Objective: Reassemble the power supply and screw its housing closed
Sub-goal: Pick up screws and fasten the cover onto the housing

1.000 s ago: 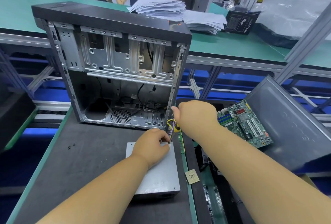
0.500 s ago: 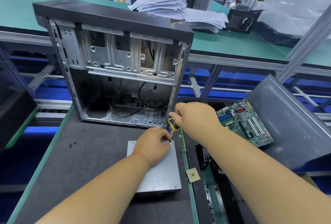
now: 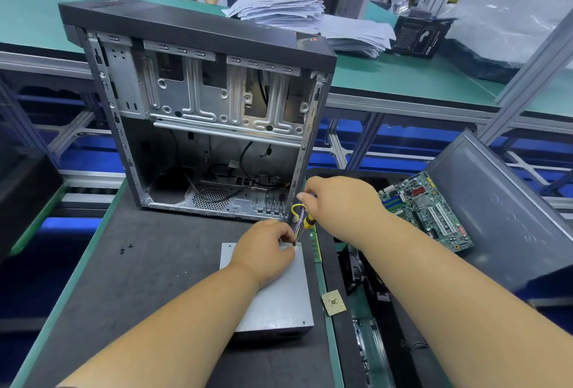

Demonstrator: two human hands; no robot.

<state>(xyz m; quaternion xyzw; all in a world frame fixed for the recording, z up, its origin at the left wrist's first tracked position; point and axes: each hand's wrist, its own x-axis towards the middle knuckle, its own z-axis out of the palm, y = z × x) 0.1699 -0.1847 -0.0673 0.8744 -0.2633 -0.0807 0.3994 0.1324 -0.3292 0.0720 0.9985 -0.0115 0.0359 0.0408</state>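
Note:
A grey metal power supply lies flat on the dark mat, its lid facing up. My left hand rests on its far right corner and pinches a small dark screw there. My right hand grips a yellow-and-black screwdriver, whose shaft slants down toward that screw. Yellow and purple wires come out of the supply beside the screwdriver.
An open black computer case stands upright just behind the supply. Two loose screws lie on the mat at left. A processor chip sits at the mat's right edge. A motherboard leans against a grey side panel at right.
Both hands have shifted only slightly at the supply's far right corner; the screwdriver tip now sits closer to the screw pinched by my left hand.

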